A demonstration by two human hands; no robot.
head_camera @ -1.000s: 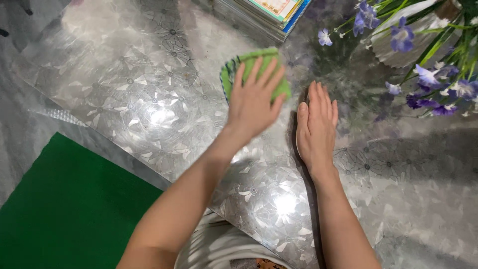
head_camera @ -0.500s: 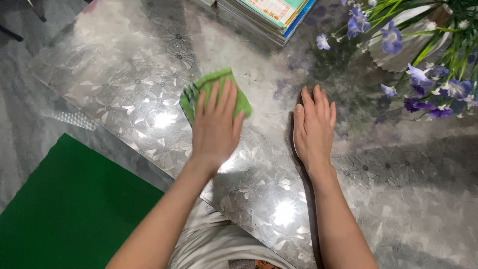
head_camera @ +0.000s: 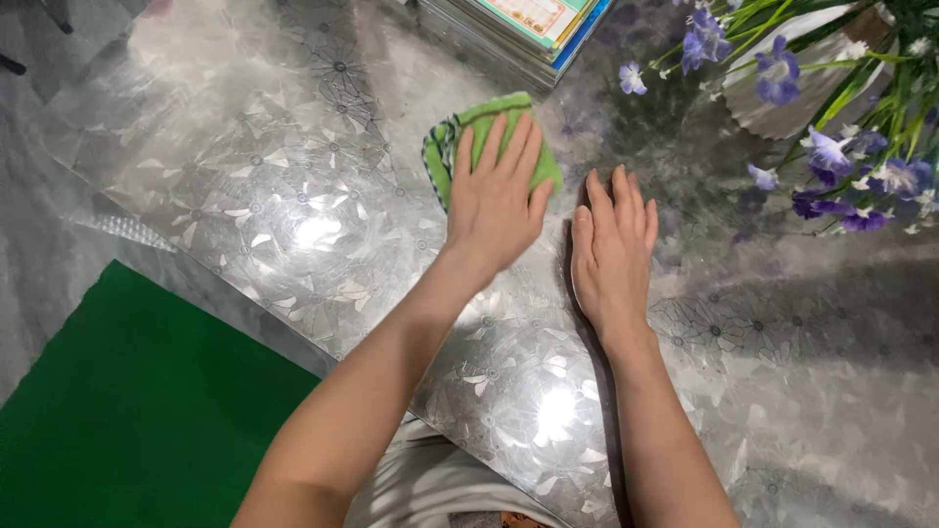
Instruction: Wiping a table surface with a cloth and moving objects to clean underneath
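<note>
My left hand [head_camera: 494,200] presses flat on a folded green cloth [head_camera: 479,127] with a striped edge, fingers spread over it, on a shiny table [head_camera: 293,196] covered in a clear flower-patterned sheet. My right hand [head_camera: 612,249] lies flat on the table just to the right of the cloth, fingers together and holding nothing. Both forearms reach in from the bottom of the view.
A stack of books [head_camera: 533,24] sits at the table's far edge. Purple flowers with green leaves [head_camera: 831,117] stand at the upper right. A green mat [head_camera: 127,411] covers the floor at the lower left, beside the table's near edge.
My left hand slid the cloth left and toward me, then back up and to the right, close to my right hand. My right hand stayed nearly still.
</note>
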